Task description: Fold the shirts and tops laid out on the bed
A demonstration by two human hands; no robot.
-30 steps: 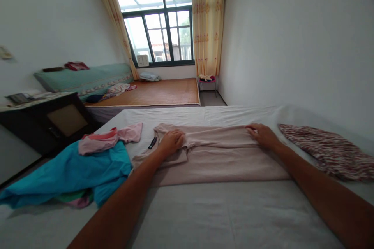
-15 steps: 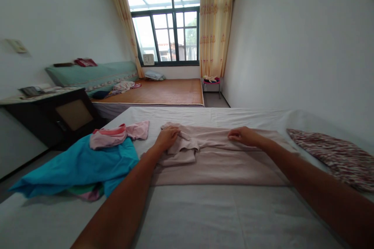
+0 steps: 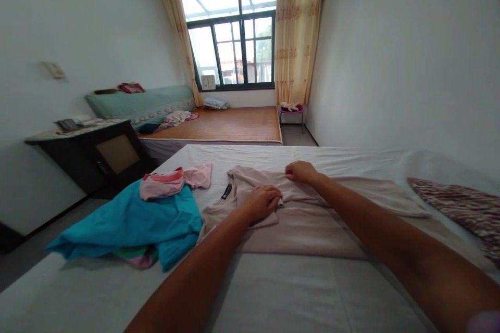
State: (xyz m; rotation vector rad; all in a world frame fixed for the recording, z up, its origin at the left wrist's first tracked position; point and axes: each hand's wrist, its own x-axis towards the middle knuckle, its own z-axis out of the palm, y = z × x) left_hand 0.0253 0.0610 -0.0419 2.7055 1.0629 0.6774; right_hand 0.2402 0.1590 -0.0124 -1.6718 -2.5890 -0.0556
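A dusty-pink short-sleeved shirt (image 3: 312,234) lies folded lengthwise across the bed, its neck end to the left, where a small black label shows. My left hand (image 3: 261,203) rests on the sleeve part, fingers curled down and closed over the cloth; their tips are partly hidden. At the shirt's far edge, my right hand (image 3: 301,172) is closed in a pinch on the fabric. Left of the shirt sits a pile with a bright blue garment (image 3: 128,223) and a pink garment (image 3: 162,184) on top.
The white sheet (image 3: 281,291) covers the near bed. A brown-and-white patterned cloth (image 3: 461,208) lies at the right. Beyond stand another bed with a brown mat (image 3: 238,124), a dark cabinet (image 3: 86,156) at the left and a small stool (image 3: 292,110) by the curtain.
My left hand has moved right along the shirt onto the sleeve, uncovering the neck label. My right hand has come left to the shirt's far edge. The view has shifted slightly left.
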